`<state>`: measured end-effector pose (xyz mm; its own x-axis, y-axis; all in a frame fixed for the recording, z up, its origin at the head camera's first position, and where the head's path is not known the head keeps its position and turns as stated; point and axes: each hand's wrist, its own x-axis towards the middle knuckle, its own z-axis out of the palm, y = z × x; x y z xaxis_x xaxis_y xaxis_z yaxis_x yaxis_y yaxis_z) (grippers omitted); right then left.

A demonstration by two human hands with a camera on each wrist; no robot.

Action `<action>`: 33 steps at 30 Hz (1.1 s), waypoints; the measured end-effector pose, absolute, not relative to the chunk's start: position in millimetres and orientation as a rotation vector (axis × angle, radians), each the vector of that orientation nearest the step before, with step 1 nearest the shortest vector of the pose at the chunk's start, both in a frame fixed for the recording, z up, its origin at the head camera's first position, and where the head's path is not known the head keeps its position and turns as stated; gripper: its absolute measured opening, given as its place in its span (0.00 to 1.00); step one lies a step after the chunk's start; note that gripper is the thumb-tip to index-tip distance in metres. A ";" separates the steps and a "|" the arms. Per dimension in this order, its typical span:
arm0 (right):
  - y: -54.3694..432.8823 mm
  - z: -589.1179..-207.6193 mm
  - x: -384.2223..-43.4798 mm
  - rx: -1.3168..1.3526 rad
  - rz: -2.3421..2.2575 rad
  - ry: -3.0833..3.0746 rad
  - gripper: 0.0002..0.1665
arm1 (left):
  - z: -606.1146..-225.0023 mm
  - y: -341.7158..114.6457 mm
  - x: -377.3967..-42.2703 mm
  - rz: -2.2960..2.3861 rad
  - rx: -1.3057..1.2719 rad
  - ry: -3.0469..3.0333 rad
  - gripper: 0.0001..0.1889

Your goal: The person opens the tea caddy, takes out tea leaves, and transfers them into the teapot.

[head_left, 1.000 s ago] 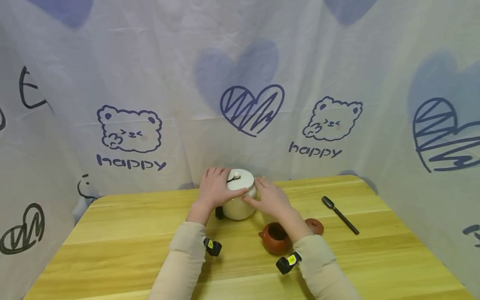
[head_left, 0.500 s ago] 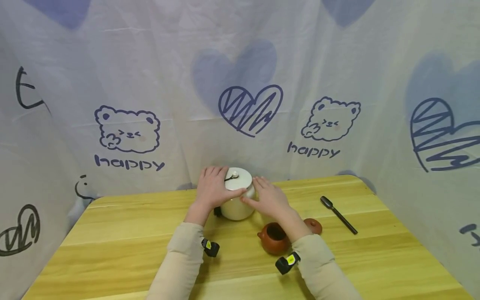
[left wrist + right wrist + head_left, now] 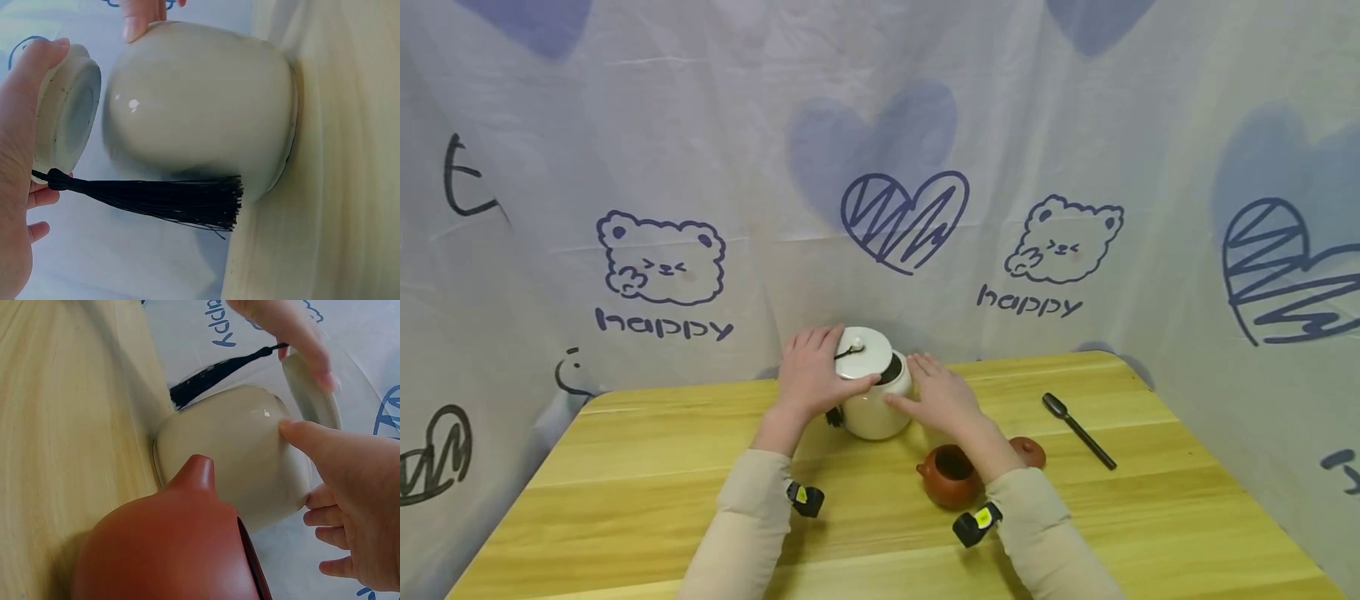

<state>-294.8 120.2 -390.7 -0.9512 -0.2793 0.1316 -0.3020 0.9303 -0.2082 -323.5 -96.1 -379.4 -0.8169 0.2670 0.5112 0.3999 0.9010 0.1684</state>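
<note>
My left hand [image 3: 811,373] grips a round white lid [image 3: 872,360] by its edge, thumb on the near side and fingers beyond. In the left wrist view the lid is tilted and apart from the white ceramic jar [image 3: 200,106]. A black tassel [image 3: 156,197] hangs from the lid beside the jar. The jar stands upright on the table, its dark mouth [image 3: 892,369] partly showing under the lid. My right hand [image 3: 942,398] holds the jar's right side near the rim, with the thumb [image 3: 303,432] in front and the fingers around the far side.
A reddish-brown clay teapot [image 3: 946,487] without its lid stands near my right forearm, its spout toward the jar. Its small lid [image 3: 1033,452] lies beyond that forearm. A dark scoop [image 3: 1078,429] lies farther right on the wooden table [image 3: 662,483]. A printed cloth [image 3: 760,167] hangs behind.
My left hand has lifted the white lid off the jar and moved it up and to the left, uncovering part of the mouth. My right hand stays at the jar.
</note>
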 end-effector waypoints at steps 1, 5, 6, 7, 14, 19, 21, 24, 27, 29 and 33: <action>120.6 -390.8 -294.8 0.449 0.346 -2.988 0.52 | -378.2 -98.2 -322.5 -0.371 -0.484 -2.569 0.54; 121.6 -391.2 -295.0 0.439 0.335 -2.992 0.52 | -372.9 -107.0 -317.4 -0.379 -0.485 -2.550 0.54; 121.7 -391.4 -295.3 0.438 0.331 -2.993 0.52 | -371.8 -109.5 -316.1 -0.382 -0.485 -2.543 0.53; 121.9 -391.7 -295.5 0.435 0.328 -2.994 0.52 | -370.9 -112.1 -314.6 -0.386 -0.484 -2.537 0.53; 122.1 -393.3 -297.2 0.427 0.317 -3.000 0.52 | -366.6 -132.4 -302.7 -0.389 -0.489 -2.470 0.52; 122.0 -392.8 -296.7 0.435 0.316 -2.999 0.52 | -366.5 -148.9 -294.1 -0.371 -0.468 -2.454 0.51; 121.9 -392.3 -296.4 0.443 0.311 -2.999 0.51 | -366.7 -156.0 -289.8 -0.365 -0.454 -2.457 0.51; 121.5 -391.9 -296.4 0.452 0.305 -3.002 0.51 | -368.3 -167.1 -284.1 -0.340 -0.442 -2.458 0.52; 121.2 -391.4 -296.3 0.457 0.308 -3.001 0.51 | -371.1 -177.6 -279.5 -0.316 -0.444 -2.446 0.52; 120.9 -390.9 -296.2 0.457 0.308 -3.001 0.51 | -373.2 -184.4 -276.9 -0.305 -0.447 -2.435 0.52; 119.6 -389.2 -295.0 0.452 0.319 -3.004 0.51 | -376.2 -197.4 -271.7 -0.276 -0.444 -2.440 0.52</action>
